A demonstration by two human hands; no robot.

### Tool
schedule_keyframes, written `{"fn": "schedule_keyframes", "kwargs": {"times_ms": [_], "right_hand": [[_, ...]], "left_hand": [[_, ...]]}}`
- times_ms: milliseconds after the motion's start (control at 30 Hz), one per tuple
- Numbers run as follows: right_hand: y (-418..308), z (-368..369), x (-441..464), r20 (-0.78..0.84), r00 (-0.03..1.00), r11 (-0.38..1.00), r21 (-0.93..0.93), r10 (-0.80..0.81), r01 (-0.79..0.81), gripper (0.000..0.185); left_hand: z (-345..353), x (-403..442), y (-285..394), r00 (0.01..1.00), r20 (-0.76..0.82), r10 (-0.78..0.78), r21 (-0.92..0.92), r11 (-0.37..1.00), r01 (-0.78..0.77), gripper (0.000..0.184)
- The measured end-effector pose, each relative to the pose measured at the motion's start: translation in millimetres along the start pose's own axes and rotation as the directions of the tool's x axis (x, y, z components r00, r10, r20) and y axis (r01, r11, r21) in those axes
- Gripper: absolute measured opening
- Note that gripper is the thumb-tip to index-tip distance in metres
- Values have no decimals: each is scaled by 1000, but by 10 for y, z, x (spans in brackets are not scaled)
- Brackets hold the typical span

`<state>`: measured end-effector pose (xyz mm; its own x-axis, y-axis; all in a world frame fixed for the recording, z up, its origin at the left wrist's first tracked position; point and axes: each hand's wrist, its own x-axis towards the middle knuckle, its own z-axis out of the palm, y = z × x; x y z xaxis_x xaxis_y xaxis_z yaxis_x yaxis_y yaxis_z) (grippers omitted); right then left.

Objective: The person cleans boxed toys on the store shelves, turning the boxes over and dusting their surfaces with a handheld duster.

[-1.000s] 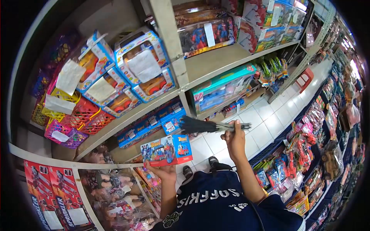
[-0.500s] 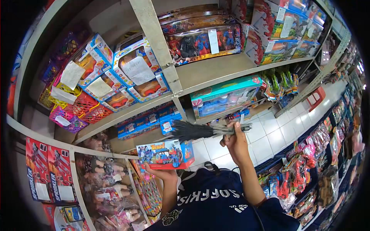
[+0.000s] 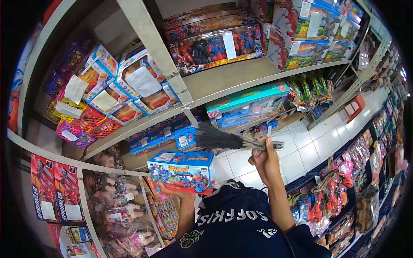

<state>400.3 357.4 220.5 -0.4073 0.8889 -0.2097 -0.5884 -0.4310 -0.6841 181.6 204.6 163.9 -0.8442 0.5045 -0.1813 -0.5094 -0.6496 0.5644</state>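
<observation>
My left hand (image 3: pixel 175 191) supports a blue and red toy box (image 3: pixel 183 173) from below, fingers along its lower edge. Its front has a train and robot picture, and the top face is visible with a white label. In my right hand (image 3: pixel 267 163) is a black duster (image 3: pixel 218 138), gripped by its greyish handle end. The dark bristles point left, just above the box and apart from it.
Shelves (image 3: pixel 234 79) ahead hold boxed action figures (image 3: pixel 215 47), dinosaur boxes (image 3: pixel 307 51) and a teal toy box (image 3: pixel 247 105). Bagged dolls (image 3: pixel 122 210) fill the lower left. Packaged toys (image 3: pixel 331 198) line the right side, beyond the tiled floor (image 3: pixel 297 148). A red stool (image 3: pixel 355 107) stands farther back.
The toy box has tilted and shifted slightly left, so more of its top shows. The duster's bristles have swung a little, angling up at the left. The view has shifted slightly.
</observation>
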Motion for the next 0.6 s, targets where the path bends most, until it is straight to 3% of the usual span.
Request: {"fn": "schedule_keyframes", "kwargs": {"times_ms": [100,200,300,333,467,533,600], "right_hand": [[14,-53,-51,15,999,997,75,31,-32,36],[143,-268,-34,64,996,993,-106,65,-58,36],[182,-354,-12,61,998,997,-76,28,-24,35],[146,-335,-43,96,993,998,24,62,-64,35],[101,-252,-32,119,983,989,11,143,-145,34],[164,-321,85,106,991,992,-105,83,-72,35],[170,-328,82,141,983,991,-77,116,-106,35]], "left_hand": [[35,27,-43,1000,27,-15,-25,1000,15,84],[6,70,-87,999,46,6,-43,999,-4,84],[12,102,-112,998,55,17,-49,999,-14,83],[-4,108,-118,999,35,26,-37,999,-24,83],[19,38,-76,995,-49,83,-16,996,-84,85],[80,-2,-54,994,-57,90,-14,996,-91,85],[19,-5,-37,995,-37,93,-37,995,-94,84]]}}
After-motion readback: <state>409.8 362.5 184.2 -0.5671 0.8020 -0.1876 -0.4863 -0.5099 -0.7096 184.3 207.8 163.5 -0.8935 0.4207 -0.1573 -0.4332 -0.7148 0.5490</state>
